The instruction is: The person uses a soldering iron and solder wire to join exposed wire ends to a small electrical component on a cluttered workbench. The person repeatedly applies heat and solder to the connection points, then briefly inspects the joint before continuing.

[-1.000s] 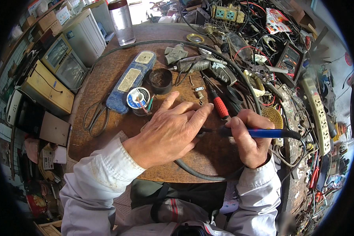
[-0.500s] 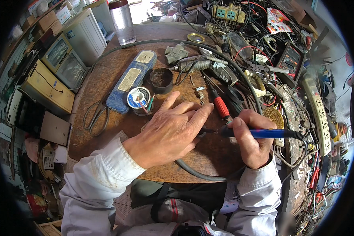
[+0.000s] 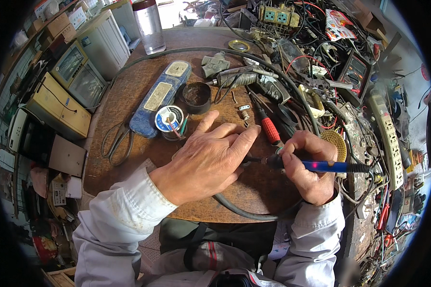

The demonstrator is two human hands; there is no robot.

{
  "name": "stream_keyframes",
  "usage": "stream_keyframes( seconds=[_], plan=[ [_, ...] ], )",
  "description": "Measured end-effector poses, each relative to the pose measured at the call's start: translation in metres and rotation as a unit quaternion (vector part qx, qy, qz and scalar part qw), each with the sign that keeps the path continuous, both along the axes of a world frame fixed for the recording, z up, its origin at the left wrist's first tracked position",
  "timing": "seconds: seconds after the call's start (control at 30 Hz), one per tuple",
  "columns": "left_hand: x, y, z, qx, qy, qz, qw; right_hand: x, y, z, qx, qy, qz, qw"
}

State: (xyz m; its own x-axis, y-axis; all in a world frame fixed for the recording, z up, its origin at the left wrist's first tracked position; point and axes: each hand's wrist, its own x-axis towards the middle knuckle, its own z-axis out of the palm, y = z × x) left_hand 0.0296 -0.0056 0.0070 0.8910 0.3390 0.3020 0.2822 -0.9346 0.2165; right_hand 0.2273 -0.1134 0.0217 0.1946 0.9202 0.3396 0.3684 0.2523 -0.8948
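My right hand (image 3: 309,172) grips the blue handle of a soldering iron (image 3: 337,166), which has a small red light glowing. The iron's dark front end points left, toward the underside of my left hand (image 3: 201,160). That hand is palm down over the wooden table, its fingers bent and partly spread; the thumb side curls under, and whatever it pinches is hidden. A thick black cable (image 3: 234,209) emerges below it. Just beyond the fingertips lie a red-handled tool (image 3: 269,130) and small electronic parts (image 3: 244,111). A solder spool (image 3: 168,115) stands by its far left side.
Behind the spool are a blue case (image 3: 151,105) and a round dark tin (image 3: 196,103). Pliers (image 3: 117,143) lie at the left. A bottle (image 3: 148,28) stands at the back. Tangled wires, a multimeter (image 3: 354,71) and a power strip (image 3: 390,138) crowd the right.
The right hand has tilted and shifted slightly on the iron, exposing a red light on the handle. The left hand looks the same.
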Motion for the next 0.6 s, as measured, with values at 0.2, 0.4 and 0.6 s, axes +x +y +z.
stream_keyframes(
  seconds=[0.2, 0.4, 0.6],
  plan=[
    [0.0, 0.0, -0.001, -0.002, 0.002, 0.002, 1.0, 0.013, 0.001, 0.006, -0.039, 0.002, 0.103, 0.994],
    [0.001, 0.0, -0.001, -0.003, 0.003, 0.002, 1.0, 0.017, 0.001, 0.007, -0.028, 0.02, 0.145, 0.989],
    [0.001, 0.0, -0.001, -0.001, 0.003, 0.002, 1.0, 0.019, 0.003, 0.004, -0.023, 0.023, 0.16, 0.987]
  ],
)
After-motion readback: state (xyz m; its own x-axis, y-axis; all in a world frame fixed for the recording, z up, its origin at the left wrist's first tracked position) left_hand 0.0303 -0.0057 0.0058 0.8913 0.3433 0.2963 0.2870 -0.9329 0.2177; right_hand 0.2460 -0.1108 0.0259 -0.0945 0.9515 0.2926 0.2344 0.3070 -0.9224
